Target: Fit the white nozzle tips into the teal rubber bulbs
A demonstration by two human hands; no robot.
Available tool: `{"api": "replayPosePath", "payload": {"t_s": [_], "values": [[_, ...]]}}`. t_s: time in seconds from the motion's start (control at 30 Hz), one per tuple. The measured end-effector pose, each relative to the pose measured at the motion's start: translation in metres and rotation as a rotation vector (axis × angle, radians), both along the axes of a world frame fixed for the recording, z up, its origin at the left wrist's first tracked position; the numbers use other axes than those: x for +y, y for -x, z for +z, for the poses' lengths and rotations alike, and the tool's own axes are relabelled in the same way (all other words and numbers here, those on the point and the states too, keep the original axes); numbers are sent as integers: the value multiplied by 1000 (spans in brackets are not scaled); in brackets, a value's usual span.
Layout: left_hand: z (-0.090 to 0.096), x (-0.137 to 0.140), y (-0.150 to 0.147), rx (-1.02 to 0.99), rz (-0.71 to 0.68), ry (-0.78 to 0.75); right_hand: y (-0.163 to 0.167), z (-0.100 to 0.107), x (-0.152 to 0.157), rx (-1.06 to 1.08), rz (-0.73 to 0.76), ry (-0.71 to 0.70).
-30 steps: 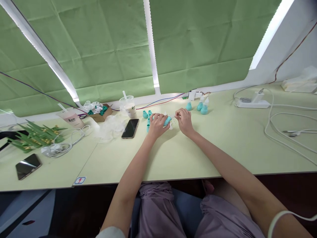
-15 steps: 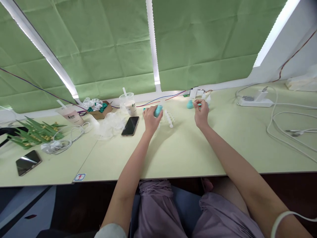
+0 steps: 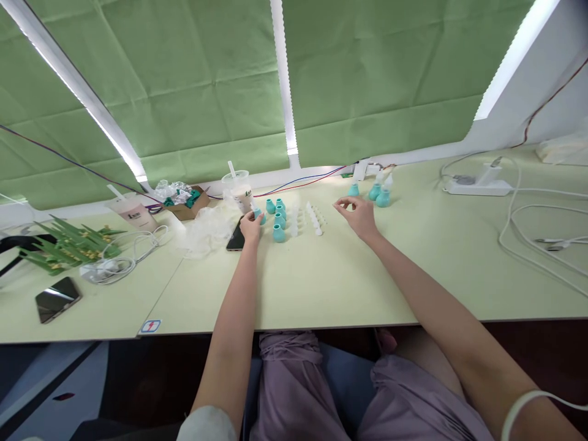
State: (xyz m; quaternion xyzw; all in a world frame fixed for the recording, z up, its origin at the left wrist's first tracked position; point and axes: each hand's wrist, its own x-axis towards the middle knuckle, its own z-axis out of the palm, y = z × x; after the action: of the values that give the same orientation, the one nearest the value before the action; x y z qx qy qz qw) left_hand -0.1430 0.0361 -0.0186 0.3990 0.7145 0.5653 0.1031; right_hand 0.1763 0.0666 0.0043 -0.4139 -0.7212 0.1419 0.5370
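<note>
My left hand (image 3: 250,227) is closed around a small teal squeeze bulb (image 3: 261,217), by the left side of a group of similar open-topped bulbs (image 3: 278,233). My right hand (image 3: 361,218) hovers over the table with thumb and forefinger pinched together; anything between the fingertips is too small to make out. Between the hands lie rows of whitish nozzle-like pieces (image 3: 315,220), with tiny specks (image 3: 324,218) to their right. Beyond my right hand stand several more teal bulbs (image 3: 383,198), some with white tips on top.
A black phone (image 3: 235,239) lies partly behind my left hand. Further left are crumpled clear plastic (image 3: 209,230), a drink cup (image 3: 236,187), a cardboard box (image 3: 186,211) and another cup (image 3: 135,215). A white power strip (image 3: 478,186) with cables sits at right.
My left hand has moved left with the teal bulb, uncovering the bulb group. My right hand has shifted left and nearer, away from the bulbs at the back right.
</note>
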Motion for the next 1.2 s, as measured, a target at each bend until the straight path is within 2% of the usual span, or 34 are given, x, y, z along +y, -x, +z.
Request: {"api": "replayPosePath", "payload": {"t_s": [0.23, 0.4, 0.57, 0.8, 1.0, 1.1, 1.2], "values": [[0, -6, -11, 160, -66, 63, 20, -1, -10, -312, 113, -89], [3, -8, -16, 153, -52, 62, 44, 1, -5, -604, 133, -84], [2, -7, -16, 197, -85, 69, 63, 2, -1, -752, 121, -138], [0, -7, -15, 199, -86, 78, 76, -2, 6, -846, 113, -184], [0, -7, -16, 199, -98, 19, 75, -5, 5, -895, 94, -219], [4, -8, -19, 220, -106, -41, 72, 4, 2, -804, 77, -248], [14, -13, -26, 340, -75, -122, 73, 23, -3, -593, 30, -205]]}}
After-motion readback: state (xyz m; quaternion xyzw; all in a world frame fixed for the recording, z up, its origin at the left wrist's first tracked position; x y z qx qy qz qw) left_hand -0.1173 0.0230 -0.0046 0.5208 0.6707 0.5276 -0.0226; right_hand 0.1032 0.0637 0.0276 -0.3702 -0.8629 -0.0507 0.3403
